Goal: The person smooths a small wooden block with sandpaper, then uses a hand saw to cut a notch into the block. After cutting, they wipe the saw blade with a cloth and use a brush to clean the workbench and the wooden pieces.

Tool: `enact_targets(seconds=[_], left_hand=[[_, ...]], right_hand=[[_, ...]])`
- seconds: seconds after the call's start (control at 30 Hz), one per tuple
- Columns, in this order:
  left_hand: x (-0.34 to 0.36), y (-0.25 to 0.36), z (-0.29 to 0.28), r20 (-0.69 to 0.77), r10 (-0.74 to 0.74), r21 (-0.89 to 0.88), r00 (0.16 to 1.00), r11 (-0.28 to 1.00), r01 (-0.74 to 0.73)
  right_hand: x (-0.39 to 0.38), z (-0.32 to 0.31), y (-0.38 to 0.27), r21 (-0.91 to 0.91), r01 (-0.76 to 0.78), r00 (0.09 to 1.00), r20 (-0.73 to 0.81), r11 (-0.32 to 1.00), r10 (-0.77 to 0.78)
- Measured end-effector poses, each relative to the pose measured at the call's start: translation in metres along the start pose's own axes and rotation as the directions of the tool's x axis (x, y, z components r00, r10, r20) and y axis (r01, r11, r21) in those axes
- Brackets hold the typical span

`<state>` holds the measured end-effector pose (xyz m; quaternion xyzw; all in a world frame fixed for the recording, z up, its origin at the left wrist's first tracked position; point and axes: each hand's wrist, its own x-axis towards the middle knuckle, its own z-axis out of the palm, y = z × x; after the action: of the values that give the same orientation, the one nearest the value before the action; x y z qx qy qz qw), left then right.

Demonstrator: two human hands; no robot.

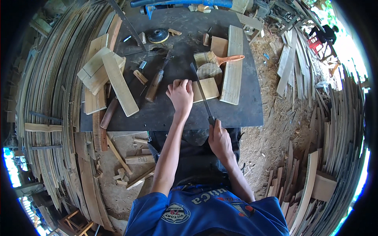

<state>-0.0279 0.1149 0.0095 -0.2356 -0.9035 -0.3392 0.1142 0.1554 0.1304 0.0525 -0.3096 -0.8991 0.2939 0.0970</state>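
near the front edge of the dark table [157, 116], the right hand [220, 138] has its fingers wrapped round the handle of a long dark file [202, 92], which slants over a small wooden block [211, 89]. at the block's left side, the left hand [182, 95] has curled fingers; whether they grip it i cannot tell. a pale board [232, 67] lies just right, a brush [223, 59] beyond.

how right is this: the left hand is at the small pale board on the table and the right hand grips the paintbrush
One thing is off: the head view shows the right hand gripping a long dark-bladed tool, not the paintbrush. The left hand is at the small pale board on the table.
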Motion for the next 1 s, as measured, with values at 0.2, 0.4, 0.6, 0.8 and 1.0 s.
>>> enact_targets(seconds=[0.2,0.4,0.6,0.8,1.0], left_hand=[[-0.006,0.000,-0.007,0.040,0.067,0.103,0.997,0.992,-0.071],[-0.015,-0.002,-0.009,-0.023,0.140,0.033,0.990,0.990,-0.139],[-0.014,-0.010,-0.006,-0.006,0.189,-0.141,0.982,0.972,-0.188],[-0.011,0.001,-0.004,-0.009,0.137,0.078,0.991,0.988,-0.136],[-0.012,0.001,-0.006,0.022,0.151,0.086,0.988,0.985,-0.152]], right_hand=[[-0.007,-0.004,-0.005,-0.039,0.024,0.999,0.024,0.999,-0.023],[-0.017,0.000,-0.012,-0.168,0.047,0.999,-0.010,0.985,-0.049],[-0.014,-0.008,-0.026,-0.204,-0.062,0.984,0.151,0.977,0.094],[0.033,0.004,-0.019,-0.209,0.028,0.998,0.062,0.978,-0.016],[0.018,0.018,-0.007,-0.313,0.094,0.995,0.008,0.945,-0.097]])
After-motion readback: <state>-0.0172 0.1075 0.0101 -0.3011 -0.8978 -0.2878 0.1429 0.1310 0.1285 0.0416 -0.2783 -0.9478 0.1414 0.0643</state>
